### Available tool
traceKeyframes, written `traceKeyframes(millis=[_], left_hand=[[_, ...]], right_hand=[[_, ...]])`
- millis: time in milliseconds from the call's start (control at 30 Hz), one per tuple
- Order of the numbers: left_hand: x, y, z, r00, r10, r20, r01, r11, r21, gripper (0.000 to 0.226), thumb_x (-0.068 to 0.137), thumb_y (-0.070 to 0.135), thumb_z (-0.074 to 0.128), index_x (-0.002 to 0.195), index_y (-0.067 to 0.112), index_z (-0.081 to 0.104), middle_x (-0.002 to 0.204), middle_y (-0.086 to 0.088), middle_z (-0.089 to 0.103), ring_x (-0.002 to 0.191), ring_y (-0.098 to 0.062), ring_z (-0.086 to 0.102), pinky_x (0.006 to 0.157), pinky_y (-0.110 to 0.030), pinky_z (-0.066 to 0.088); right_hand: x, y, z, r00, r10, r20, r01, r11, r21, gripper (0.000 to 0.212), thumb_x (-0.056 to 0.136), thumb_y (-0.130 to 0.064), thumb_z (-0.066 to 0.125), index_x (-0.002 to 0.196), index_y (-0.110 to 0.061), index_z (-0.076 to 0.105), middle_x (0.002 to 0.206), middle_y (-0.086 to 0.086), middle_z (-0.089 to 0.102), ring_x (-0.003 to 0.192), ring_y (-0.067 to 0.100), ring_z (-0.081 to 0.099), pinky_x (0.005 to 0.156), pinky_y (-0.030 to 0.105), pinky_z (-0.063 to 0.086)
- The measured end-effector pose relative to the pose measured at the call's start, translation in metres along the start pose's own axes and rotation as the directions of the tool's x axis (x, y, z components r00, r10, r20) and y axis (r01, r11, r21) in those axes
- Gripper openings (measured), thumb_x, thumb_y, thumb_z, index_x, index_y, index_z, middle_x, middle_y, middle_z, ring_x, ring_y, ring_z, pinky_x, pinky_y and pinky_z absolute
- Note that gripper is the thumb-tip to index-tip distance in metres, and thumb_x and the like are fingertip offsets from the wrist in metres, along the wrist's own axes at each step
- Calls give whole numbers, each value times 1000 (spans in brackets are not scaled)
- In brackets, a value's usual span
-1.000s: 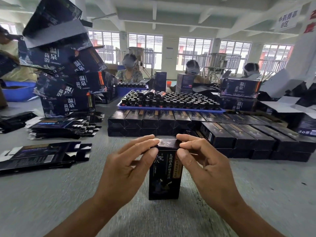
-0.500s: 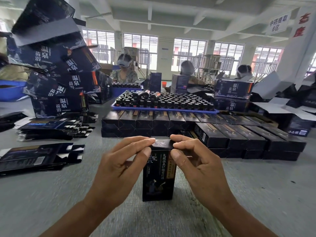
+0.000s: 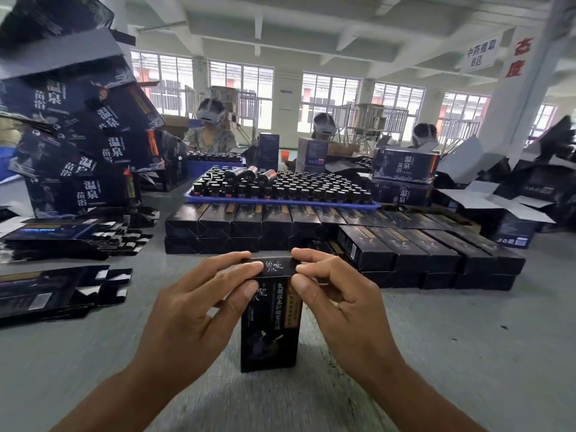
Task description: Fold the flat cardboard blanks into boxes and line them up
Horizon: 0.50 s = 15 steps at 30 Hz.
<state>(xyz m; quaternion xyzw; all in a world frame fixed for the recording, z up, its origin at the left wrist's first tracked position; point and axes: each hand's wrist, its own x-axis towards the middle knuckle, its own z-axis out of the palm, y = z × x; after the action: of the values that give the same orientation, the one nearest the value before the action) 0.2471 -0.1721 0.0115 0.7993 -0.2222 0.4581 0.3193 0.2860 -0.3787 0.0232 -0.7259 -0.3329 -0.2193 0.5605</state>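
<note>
Black printed cardboard box point(image 3: 270, 322) stands upright on grey table point(image 3: 467, 353), base braced for closing. Left hand point(image 3: 193, 310) and right hand point(image 3: 339, 304) pinch top flap point(image 3: 270, 267) from both sides, likely tucking it. Finished boxes point(image 3: 405, 244) rowed behind; flat blanks point(image 3: 56, 294) left, within reach.

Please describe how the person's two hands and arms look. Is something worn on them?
Both forearms are bare: no sleeves reach into view. The left hand and right hand wear no gloves, rings, watch or bracelet. The fingernails are short and unpainted.
</note>
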Motion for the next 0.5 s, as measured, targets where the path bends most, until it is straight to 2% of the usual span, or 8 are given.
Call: traceKeyframes(millis=[100,167,233,300,367,433,500], left_hand=[[-4,2,1,998,-45,54,45,999,3,35,98,35,55,128,22,67,124,8,65,105,-1,66,67,-14,56],[-10,3,3,977,-146,154,150,989,-13,39,99,47,54,137,47,51,116,21,63,99,7,64,61,-7,52],[-14,3,5,927,-267,264,289,956,-47,60,88,57,58,140,67,30,116,27,61,101,11,62,65,-11,55],[-16,1,8,895,-326,305,369,925,-95,79,80,54,63,143,70,18,122,24,62,106,8,63,72,-18,59],[-16,-1,9,875,-375,306,430,892,-137,87,78,51,67,144,71,14,122,19,65,108,4,65,74,-22,60],[-17,-3,10,840,-449,304,512,842,-171,90,75,55,69,143,72,12,118,16,69,106,1,67,76,-27,61],[-17,-5,11,790,-539,293,601,775,-195,91,72,59,70,143,70,15,113,14,71,102,-4,70,78,-33,61]], right_hand=[[0,0,-1,1000,16,8,-16,999,34,6,96,-23,65,99,-26,70,124,-22,65,112,7,65,87,30,59],[0,1,-1,999,32,13,-33,998,49,6,96,-25,64,98,-28,69,124,-23,65,113,7,65,87,31,59],[1,2,-1,999,45,6,-46,998,52,6,96,-27,64,99,-28,69,124,-24,64,113,6,65,87,31,59],[1,5,-1,999,42,1,-42,999,30,9,97,-25,64,103,-28,69,126,-25,63,115,5,63,88,26,58],[1,8,-1,1000,22,16,-22,999,-46,18,98,-22,62,112,-31,66,132,-26,60,120,1,60,90,19,54],[-1,12,0,998,32,55,-22,983,-182,35,99,-25,61,128,-43,53,140,-27,52,125,-3,53,96,19,51],[-5,14,3,990,69,124,-29,953,-301,59,97,-32,62,141,-54,30,148,-29,39,128,-6,47,103,25,48]])
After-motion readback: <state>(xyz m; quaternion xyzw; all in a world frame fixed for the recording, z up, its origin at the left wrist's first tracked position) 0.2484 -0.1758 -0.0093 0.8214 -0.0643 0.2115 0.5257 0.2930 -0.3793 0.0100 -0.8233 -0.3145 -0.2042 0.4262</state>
